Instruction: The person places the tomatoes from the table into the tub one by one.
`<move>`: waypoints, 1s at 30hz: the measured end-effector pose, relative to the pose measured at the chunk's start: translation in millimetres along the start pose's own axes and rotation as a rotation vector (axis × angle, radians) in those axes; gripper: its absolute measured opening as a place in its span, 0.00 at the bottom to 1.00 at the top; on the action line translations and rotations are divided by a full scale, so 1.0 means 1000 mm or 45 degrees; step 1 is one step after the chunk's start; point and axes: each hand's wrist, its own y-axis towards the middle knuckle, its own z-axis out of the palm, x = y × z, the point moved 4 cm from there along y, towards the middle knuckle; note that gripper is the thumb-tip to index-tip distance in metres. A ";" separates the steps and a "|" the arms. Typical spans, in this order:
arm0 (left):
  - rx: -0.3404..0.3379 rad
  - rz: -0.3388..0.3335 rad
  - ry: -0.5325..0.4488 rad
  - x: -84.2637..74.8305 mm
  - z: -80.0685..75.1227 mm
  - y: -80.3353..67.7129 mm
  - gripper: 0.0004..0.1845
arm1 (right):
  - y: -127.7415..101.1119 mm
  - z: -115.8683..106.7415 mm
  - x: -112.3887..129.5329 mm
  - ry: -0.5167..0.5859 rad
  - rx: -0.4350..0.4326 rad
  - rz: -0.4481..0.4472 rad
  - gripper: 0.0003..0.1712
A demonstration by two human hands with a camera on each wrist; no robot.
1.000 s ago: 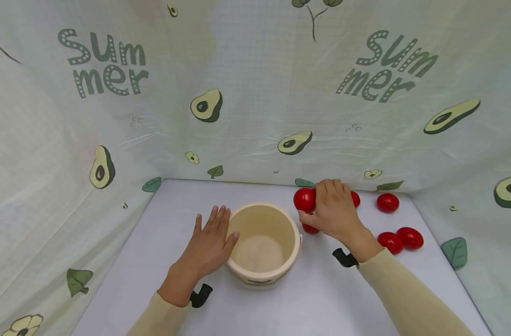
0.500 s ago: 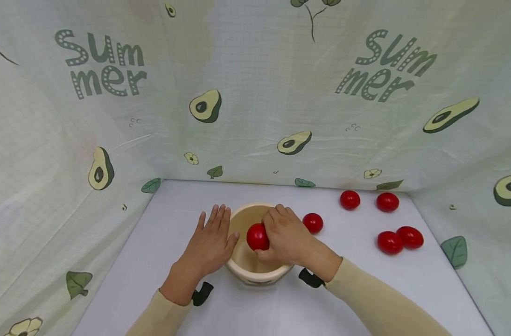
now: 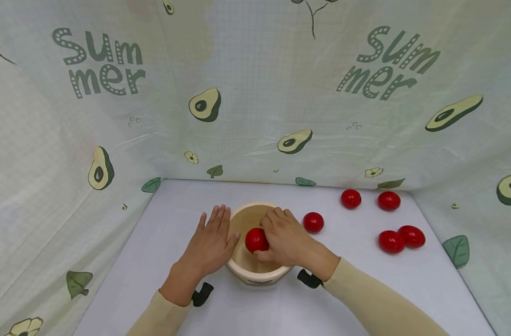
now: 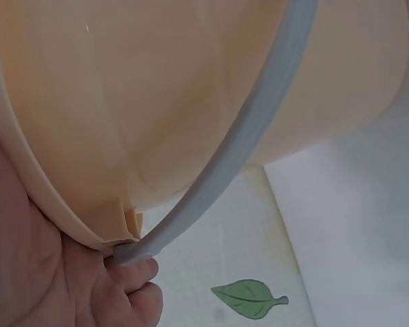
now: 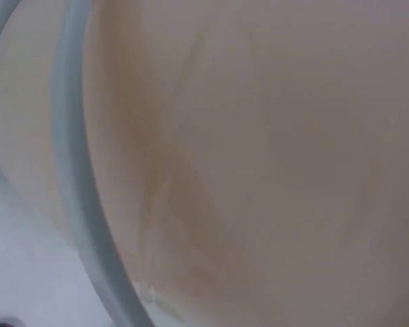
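A cream bucket [image 3: 258, 280] stands upright in the middle of the white table. My right hand [image 3: 286, 240] reaches over its right side and grips a glossy red oval ball [image 3: 255, 241] within the bucket's mouth. Flat against the left rim lies my left hand [image 3: 210, 247], its fingers straight. In the left wrist view that hand's fingers touch the rim by the hinge of the grey handle [image 4: 252, 122], which hangs down along the bucket's outer wall [image 4: 157, 88]. The right wrist view is filled by the bucket's wall [image 5: 259, 170] and handle [image 5: 75, 150]; the right hand and its ball are hidden there.
Close to the bucket's right side lies a red ball [image 3: 313, 222]. Farther right are two more by the back edge, a red ball [image 3: 351, 199] and another ball [image 3: 388, 201], with a touching pair of balls [image 3: 391, 241] nearer. A printed curtain [image 3: 247, 93] encloses the table.
My right hand has carried the red ball leftward from the table's back right into the bucket's mouth, sinking slightly in the last half second. The left hand stays at the rim.
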 end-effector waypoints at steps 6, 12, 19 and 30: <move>-0.005 -0.001 -0.002 0.001 0.000 0.000 0.41 | 0.000 -0.002 -0.001 0.064 -0.058 0.016 0.31; -0.011 -0.009 -0.035 0.000 0.000 0.000 0.41 | -0.010 -0.015 -0.031 0.121 -0.289 0.119 0.25; -0.036 0.013 -0.042 0.002 0.001 0.000 0.41 | -0.048 0.006 -0.122 0.048 -0.401 0.445 0.33; -0.029 0.025 -0.087 0.002 0.002 -0.001 0.41 | -0.083 0.083 -0.148 -0.037 -0.109 0.588 0.43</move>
